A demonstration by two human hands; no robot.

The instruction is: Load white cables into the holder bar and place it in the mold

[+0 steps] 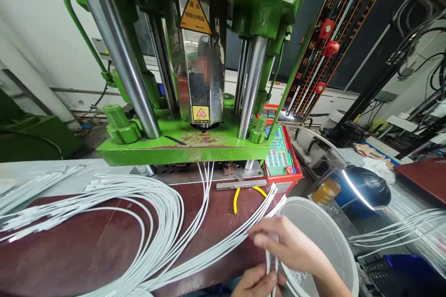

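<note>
At the lower right of the frame, the right hand and left hand both pinched a few thin white cables beside a white plastic bucket, while most of the looped white cable bundle lay unhandled across the dark red table.

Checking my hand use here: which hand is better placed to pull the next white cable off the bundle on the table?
Probably the right hand: it lies against the white cables fanning across the table. The left hand sits lower, pinching cable ends.
</note>
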